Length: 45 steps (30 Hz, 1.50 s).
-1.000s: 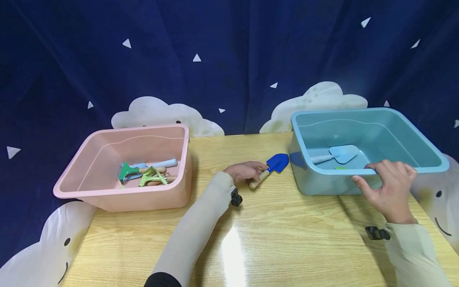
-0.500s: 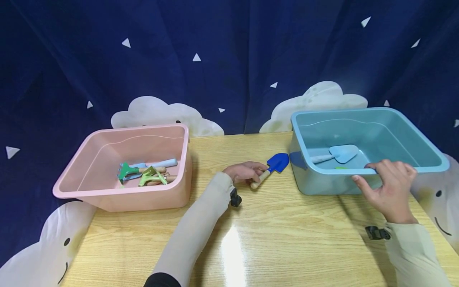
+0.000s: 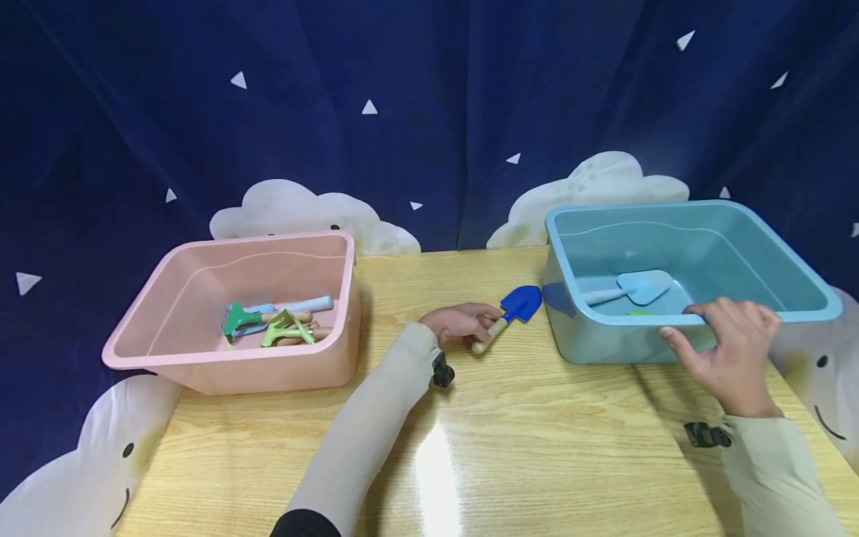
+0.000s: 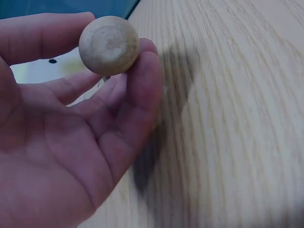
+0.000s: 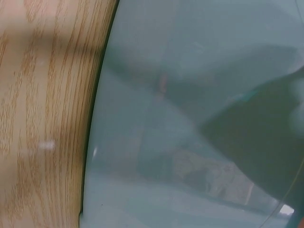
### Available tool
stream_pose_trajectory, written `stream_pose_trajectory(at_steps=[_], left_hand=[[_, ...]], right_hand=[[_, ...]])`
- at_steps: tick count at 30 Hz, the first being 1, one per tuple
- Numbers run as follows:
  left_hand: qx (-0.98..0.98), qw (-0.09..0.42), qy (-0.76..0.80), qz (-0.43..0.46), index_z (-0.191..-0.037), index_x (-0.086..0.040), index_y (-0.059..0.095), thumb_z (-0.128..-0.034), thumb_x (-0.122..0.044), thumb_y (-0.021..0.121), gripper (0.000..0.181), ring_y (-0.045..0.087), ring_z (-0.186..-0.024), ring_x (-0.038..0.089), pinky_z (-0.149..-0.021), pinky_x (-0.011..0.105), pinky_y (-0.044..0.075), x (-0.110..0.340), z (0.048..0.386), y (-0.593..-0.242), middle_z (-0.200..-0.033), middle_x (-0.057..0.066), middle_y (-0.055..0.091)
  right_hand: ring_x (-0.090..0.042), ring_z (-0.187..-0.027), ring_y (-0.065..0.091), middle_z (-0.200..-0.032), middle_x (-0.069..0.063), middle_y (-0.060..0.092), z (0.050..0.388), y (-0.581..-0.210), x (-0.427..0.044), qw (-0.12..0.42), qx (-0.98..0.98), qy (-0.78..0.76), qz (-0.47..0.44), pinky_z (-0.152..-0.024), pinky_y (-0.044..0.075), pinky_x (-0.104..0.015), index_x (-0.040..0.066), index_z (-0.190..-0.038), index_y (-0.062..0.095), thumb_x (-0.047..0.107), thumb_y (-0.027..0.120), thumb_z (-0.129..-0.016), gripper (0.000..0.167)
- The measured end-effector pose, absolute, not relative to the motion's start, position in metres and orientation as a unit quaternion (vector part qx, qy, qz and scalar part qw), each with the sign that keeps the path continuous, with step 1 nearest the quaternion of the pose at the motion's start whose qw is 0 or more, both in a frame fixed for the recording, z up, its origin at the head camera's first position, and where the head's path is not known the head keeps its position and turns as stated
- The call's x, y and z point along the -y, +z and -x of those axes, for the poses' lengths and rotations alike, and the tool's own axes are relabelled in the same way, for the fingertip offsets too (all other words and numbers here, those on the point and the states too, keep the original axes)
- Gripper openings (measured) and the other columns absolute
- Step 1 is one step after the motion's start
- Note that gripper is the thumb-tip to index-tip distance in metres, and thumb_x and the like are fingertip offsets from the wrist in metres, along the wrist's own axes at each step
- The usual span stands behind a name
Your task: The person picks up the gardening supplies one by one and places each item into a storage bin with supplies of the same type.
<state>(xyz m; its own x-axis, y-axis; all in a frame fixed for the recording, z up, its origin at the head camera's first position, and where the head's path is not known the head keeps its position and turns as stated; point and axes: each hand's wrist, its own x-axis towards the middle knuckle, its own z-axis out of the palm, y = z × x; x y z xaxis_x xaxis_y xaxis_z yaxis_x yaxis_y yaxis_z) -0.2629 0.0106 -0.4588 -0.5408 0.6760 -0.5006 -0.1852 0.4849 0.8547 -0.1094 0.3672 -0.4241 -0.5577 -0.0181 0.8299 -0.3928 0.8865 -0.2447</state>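
My left hand point(image 3: 459, 322) pinches the wooden handle of a small blue trowel point(image 3: 521, 303) between thumb and fingers. In the left wrist view the round end of that wooden handle point(image 4: 109, 46) sits between the digits of the left hand point(image 4: 71, 128). The trowel lies on the table with its blade pointing toward the blue bin point(image 3: 564, 339). My right hand point(image 3: 731, 356) grips this bin's front rim, fingers over the edge and thumb outside. Only the bin's outer wall point(image 5: 142, 123), with a dark shadow, shows in the right wrist view.
Inside the blue bin lies a light blue trowel point(image 3: 644, 287), with a bit of something green point(image 3: 639, 313). On the left stands a pink bin point(image 3: 235, 373) holding several small garden tools, among them a green rake point(image 3: 236, 319). A dark blue curtain point(image 3: 429, 127) hangs behind the table point(image 3: 537, 447).
The trowel's handle end has shifted very slightly to the right in the left hand. My right hand stays on the bin's rim.
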Motion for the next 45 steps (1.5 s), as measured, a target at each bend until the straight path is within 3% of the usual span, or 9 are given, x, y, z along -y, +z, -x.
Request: stream_pose_trajectory(at_steps=[8, 23, 43, 45], left_hand=[[-0.737, 0.454, 0.470, -0.174, -0.152, -0.011, 0.038, -0.0863, 0.004, 0.061, 0.071, 0.058, -0.095, 0.015, -0.071, 0.024, 0.053, -0.012, 0.263, -0.458, -0.146, 0.018, 0.049], [-0.704, 0.478, 0.505, -0.143, -0.152, -0.015, 0.038, -0.0850, 0.004, 0.063, 0.074, 0.059, -0.072, 0.016, -0.061, 0.029, 0.057, -0.010, 0.260, -0.468, -0.098, 0.005, 0.058], [-0.695, 0.463, 0.519, -0.182, -0.151, -0.009, 0.037, -0.0881, 0.005, 0.063, 0.070, 0.061, -0.085, 0.015, -0.071, 0.026, 0.056, -0.004, 0.260, -0.472, -0.110, 0.007, 0.059], [-0.687, 0.461, 0.531, -0.185, -0.151, -0.010, 0.036, -0.0890, 0.006, 0.062, 0.069, 0.059, -0.086, 0.015, -0.071, 0.028, 0.055, -0.002, 0.260, -0.473, -0.103, 0.004, 0.056]], right_hand=[[-0.042, -0.073, 0.039, -0.071, -0.026, 0.057, 0.109, -0.424, -0.367, 0.462, 0.855, 0.202, -0.120, -0.086, 0.017, -0.065, -0.008, -0.084, 0.065, 0.077, 0.052, -0.082, 0.086], [-0.042, -0.073, 0.039, -0.070, -0.025, 0.056, 0.109, -0.423, -0.365, 0.463, 0.854, 0.203, -0.123, -0.086, 0.017, -0.066, -0.008, -0.084, 0.064, 0.076, 0.053, -0.083, 0.085], [-0.042, -0.074, 0.039, -0.072, -0.025, 0.057, 0.109, -0.425, -0.367, 0.455, 0.860, 0.200, -0.117, -0.087, 0.017, -0.064, -0.008, -0.085, 0.064, 0.077, 0.052, -0.083, 0.086], [-0.042, -0.074, 0.039, -0.072, -0.024, 0.056, 0.108, -0.424, -0.368, 0.453, 0.861, 0.199, -0.117, -0.087, 0.017, -0.065, -0.008, -0.085, 0.064, 0.077, 0.052, -0.083, 0.086]])
